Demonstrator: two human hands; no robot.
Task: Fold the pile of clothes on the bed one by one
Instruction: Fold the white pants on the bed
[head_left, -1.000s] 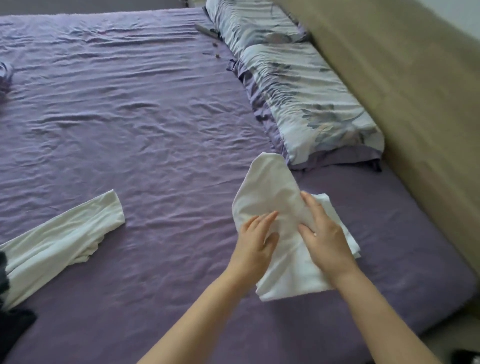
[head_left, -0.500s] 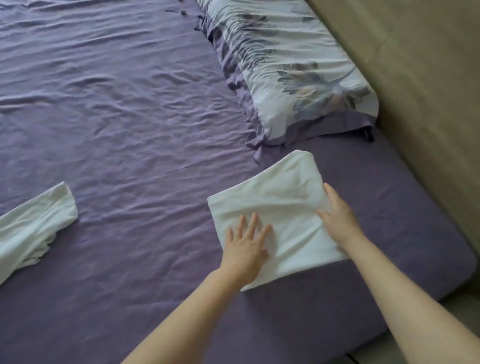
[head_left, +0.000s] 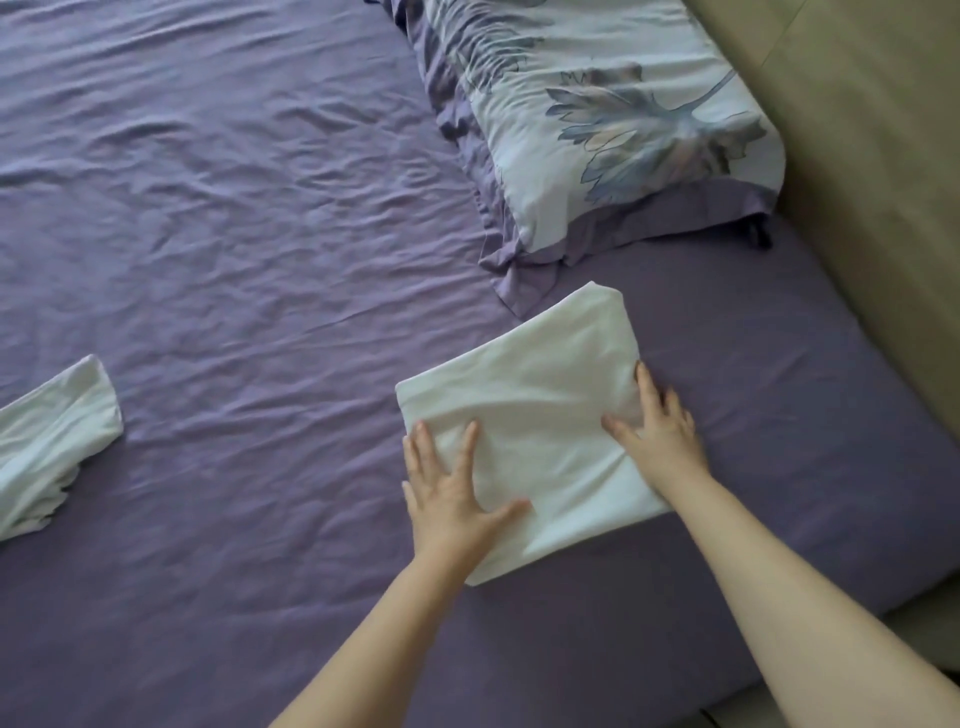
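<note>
Folded white garment lies flat on the bed near its right edge, just below the corner of the floral pillow. Its long axis runs diagonally, from the near end by the person's wrists up toward the pillow and the beige headboard. No label, brand or writing shows on it. The left hand presses flat on its near left part, fingers straight and spread. The right hand rests on its right side, fingers straight, gripping nothing. Another white garment lies unfolded at the bed's left edge, well apart.
</note>
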